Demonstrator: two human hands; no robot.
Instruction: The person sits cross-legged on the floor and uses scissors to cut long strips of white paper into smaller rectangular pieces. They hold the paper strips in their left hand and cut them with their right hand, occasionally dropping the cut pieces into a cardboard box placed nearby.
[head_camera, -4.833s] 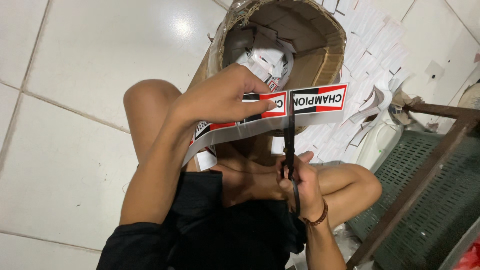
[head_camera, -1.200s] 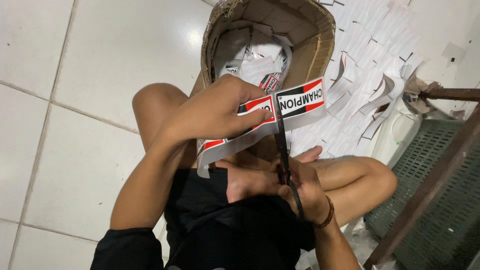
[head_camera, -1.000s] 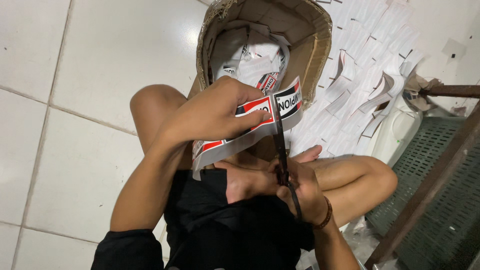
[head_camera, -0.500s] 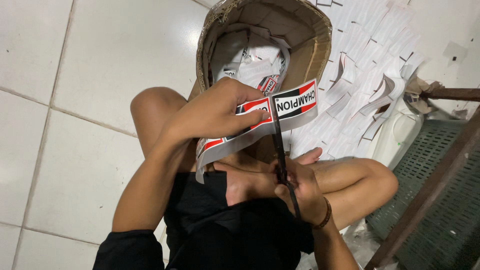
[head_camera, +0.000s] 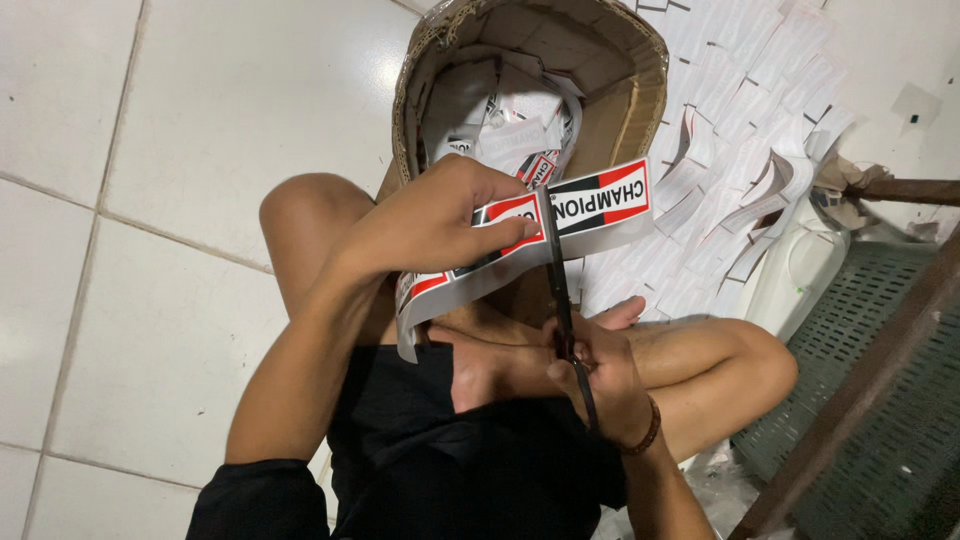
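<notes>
We are sitting cross-legged on the tiled floor (head_camera: 150, 200), and our left hand (head_camera: 430, 225) is pinching a printed strip of labels (head_camera: 540, 225), red, black and white, holding it up in front of the cardboard box (head_camera: 620, 90). The strip is hanging above our lap, with its loose tail curling down toward the knee and its free end jutting out to the right of the blades. Our right hand (head_camera: 600, 380) is clenched through the handles of the scissors (head_camera: 560, 290), and the blades are standing upright across the strip, just beside our left fingertips (head_camera: 520, 215).

The nearest risk, as we are judging it, is to those fingertips: they are lying almost against the blade, so a slightly slanted cut could be nicking them. The strip is also bending rather than lying flat, so the blades could be wandering off the line between two labels and slicing into the print. The free end is held by nothing, so once severed it could be dropping beside the box instead of into it, among the white paper sheets (head_camera: 760, 110) covering the floor, where it would be hard to pick out. Our bare foot (head_camera: 620, 315) is lying under the scissor tips, so a slip downward could be catching it.
</notes>
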